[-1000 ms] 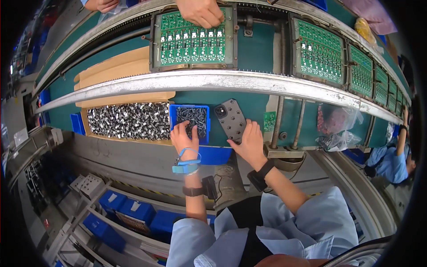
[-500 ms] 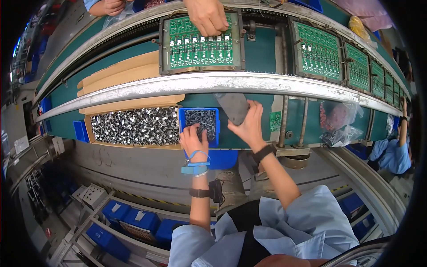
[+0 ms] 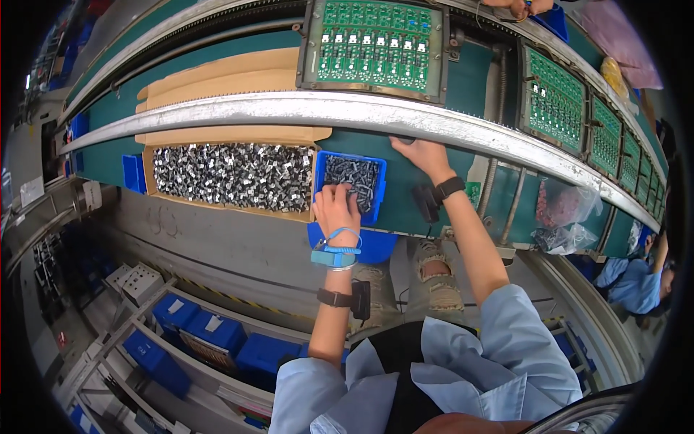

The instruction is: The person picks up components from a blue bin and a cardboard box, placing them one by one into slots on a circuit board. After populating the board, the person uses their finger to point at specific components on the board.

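My left hand [image 3: 337, 208] reaches over the near edge of a blue bin [image 3: 382, 189] of small dark components [image 3: 353, 173]. Its fingers are bent and drawn together among the parts; what they hold, if anything, is too small to make out. To the right of the bin, my right hand [image 3: 426, 155] is up against the pale metal rail [image 3: 376, 114]. The thumb shows, while the other fingers are hidden beneath the rail. Beyond the rail, a framed panel of green circuit boards [image 3: 372, 65] carries a row of pieces with white tops.
Left of the bin stands an open cardboard box [image 3: 231, 177] of black and silver parts. More framed board panels [image 3: 553, 101] line the conveyor at right. Clear bags [image 3: 567, 202] lie near its edge. Another person's hands [image 3: 517, 7] are at the far side.
My right hand has moved away to the rail, and the flat grey piece it held is out of sight. My left hand stays at the bin. The other person's hand has left the near panel.
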Demonstrator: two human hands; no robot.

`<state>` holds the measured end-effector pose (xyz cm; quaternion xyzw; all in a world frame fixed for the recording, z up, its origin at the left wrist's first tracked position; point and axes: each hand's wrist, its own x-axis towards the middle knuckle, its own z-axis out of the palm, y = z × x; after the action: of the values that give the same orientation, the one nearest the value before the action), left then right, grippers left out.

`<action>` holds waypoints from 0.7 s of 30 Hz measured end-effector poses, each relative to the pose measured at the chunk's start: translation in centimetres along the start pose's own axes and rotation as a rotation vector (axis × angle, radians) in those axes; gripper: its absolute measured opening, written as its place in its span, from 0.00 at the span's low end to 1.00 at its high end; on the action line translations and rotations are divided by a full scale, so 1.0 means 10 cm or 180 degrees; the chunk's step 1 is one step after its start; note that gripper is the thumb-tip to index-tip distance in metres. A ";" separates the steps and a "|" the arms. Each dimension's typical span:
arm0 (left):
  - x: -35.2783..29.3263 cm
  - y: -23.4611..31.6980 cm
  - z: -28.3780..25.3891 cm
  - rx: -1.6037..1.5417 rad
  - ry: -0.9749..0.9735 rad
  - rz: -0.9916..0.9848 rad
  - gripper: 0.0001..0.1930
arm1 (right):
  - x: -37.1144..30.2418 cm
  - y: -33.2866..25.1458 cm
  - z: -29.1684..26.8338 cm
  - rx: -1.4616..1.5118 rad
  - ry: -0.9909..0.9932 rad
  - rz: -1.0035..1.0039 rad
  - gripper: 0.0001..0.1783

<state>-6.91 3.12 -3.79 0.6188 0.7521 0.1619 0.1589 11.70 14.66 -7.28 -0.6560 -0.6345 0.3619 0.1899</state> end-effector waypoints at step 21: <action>0.04 1.27 -0.08 -0.3639 -0.0874 -0.1161 0.06 | -1.07 -0.20 -1.29 0.1194 0.0188 -0.1361 0.18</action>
<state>3.79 5.79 2.54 0.3122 0.6127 0.4286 0.5861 20.20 7.22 5.23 -0.4710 -0.6746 0.4055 0.3984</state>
